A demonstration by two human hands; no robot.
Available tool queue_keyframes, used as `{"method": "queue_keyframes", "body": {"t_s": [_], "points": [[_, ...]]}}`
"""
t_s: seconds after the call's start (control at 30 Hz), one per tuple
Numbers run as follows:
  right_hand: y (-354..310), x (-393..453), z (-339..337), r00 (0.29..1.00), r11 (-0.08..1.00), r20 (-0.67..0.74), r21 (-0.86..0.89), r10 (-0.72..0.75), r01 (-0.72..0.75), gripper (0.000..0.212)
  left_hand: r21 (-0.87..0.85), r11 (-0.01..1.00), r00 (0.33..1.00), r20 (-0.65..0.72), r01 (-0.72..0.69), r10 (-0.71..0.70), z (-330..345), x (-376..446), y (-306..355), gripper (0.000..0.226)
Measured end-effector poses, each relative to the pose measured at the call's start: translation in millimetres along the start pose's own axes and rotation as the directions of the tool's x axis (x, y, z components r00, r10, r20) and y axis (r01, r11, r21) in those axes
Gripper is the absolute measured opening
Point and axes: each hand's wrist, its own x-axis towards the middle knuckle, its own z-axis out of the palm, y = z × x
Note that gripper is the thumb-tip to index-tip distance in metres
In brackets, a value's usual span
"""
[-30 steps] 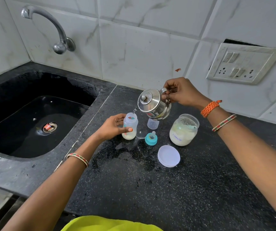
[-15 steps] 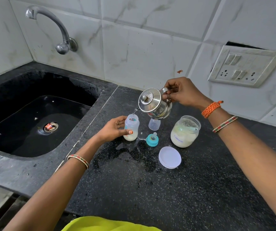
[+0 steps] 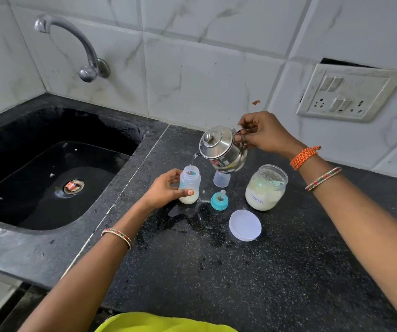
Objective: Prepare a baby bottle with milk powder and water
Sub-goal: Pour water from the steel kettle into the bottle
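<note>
Head view, fingers first: the left hand (image 3: 162,190) is being kept curled round the baby bottle (image 3: 189,185), thumb pressed across its near face, fingers wrapped behind. The bottle is being held upright on the black counter (image 3: 276,271), just right of the sink (image 3: 49,183), with pale milk powder lying in its bottom. The right hand (image 3: 263,135) is being kept closed on the handle of the steel kettle (image 3: 223,149), fingers pinched together round it. The kettle is being tilted leftward above the bottle's open mouth, lid on, and a thin stream of water (image 3: 193,159) is being poured from its spout into the neck.

Outward from the hands: a clear cap (image 3: 221,179) is being partly hidden beneath the kettle, just right of the bottle. A teal nipple ring (image 3: 219,200) is lying nearer, between bottle and powder jar (image 3: 265,188). The jar is standing open, a scoop inside, its white lid (image 3: 244,225) lying flat just near of it. Wet patches are being shown on the counter near the bottle. A tap (image 3: 82,49) is mounted far left, a switch plate (image 3: 348,92) far right.
</note>
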Motion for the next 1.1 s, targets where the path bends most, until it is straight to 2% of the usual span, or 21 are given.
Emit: {"method": "queue_keyframes", "body": {"t_s": [0.13,0.23,0.3,0.4,0.5,0.57,0.8,1.1], "points": [[2,-2,0,0.999,0.998,-0.001,0.051,0.043,-0.043,0.012,-0.061,0.998,1.000,-0.004,-0.010,0.009,-1,-1,5,0.062],[3,-3,1,0.998,0.993,-0.007,0.097,0.066,-0.065,0.013,-0.098,0.994,0.999,-0.017,-0.043,0.042,0,0,14,0.050],[2,-3,1,0.997,0.986,-0.015,0.145,0.080,-0.077,0.012,-0.186,0.981,0.999,-0.027,-0.050,0.046,-1,0,22,0.050],[-2,-2,-2,0.995,0.976,-0.044,0.204,0.090,-0.080,0.015,-0.391,0.920,0.999,0.033,-0.019,0.035,-5,1,32,0.061],[-10,2,-7,0.994,0.974,-0.076,0.218,0.084,-0.066,0.019,-0.493,0.870,0.993,0.097,-0.005,0.060,-9,6,41,0.079],[-16,5,-13,0.993,0.979,-0.099,0.196,0.068,-0.047,0.019,-0.522,0.853,0.989,0.123,-0.007,0.083,-11,9,49,0.087],[-37,12,-34,0.990,0.992,-0.141,0.124,0.003,0.015,0.015,-0.589,0.808,0.974,0.175,-0.016,0.147,-19,13,79,0.079],[-55,17,-52,0.985,0.996,-0.157,0.049,-0.068,0.077,0.023,-0.599,0.800,0.968,0.182,-0.030,0.172,-32,17,95,0.081]]}}
